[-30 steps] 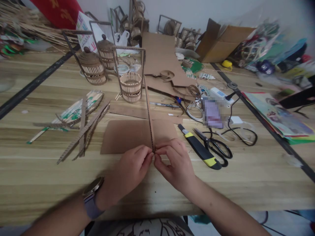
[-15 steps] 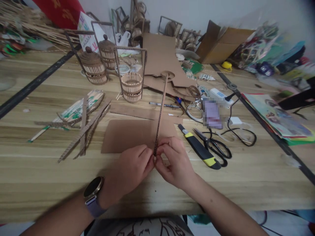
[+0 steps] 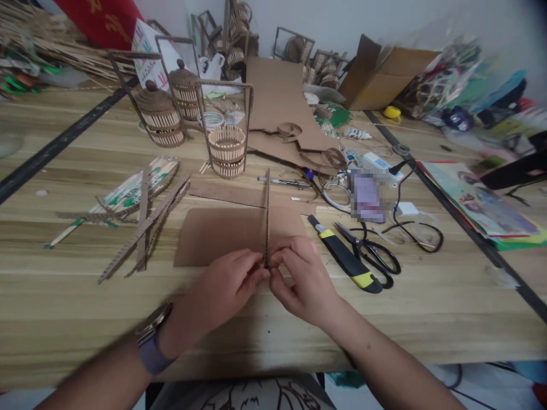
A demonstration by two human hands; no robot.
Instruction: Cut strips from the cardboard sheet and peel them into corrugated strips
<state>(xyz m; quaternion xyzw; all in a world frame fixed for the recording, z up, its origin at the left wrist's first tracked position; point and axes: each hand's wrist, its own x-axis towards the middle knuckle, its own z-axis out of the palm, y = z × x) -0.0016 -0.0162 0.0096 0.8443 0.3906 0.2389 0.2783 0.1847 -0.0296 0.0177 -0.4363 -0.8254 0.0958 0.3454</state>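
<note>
A narrow corrugated cardboard strip [image 3: 267, 216] stands on edge between my hands, pointing away from me. Its near end is pinched between the fingers of my left hand [image 3: 228, 285] and my right hand [image 3: 303, 285]. Both hands are closed, with fingertips almost meeting at that end. Under the strip, a flat brown cardboard piece [image 3: 217, 236] lies on the table. To the right of my right hand lie a black and yellow utility knife [image 3: 344, 253] and black-handled scissors [image 3: 371, 253].
Cut cardboard strips [image 3: 147, 228] and a pack of wooden sticks [image 3: 137, 188] lie left. Small handled stick baskets [image 3: 227, 151] stand behind. A pen [image 3: 284, 182], a phone [image 3: 367, 196], cables and a power strip [image 3: 380, 165] lie right. A cardboard box [image 3: 384, 74] sits at the back.
The strip's far end has dropped from near the coiled cardboard down toward the pen, so it looks shorter and straighter. My left hand and wrist have shifted slightly left.
</note>
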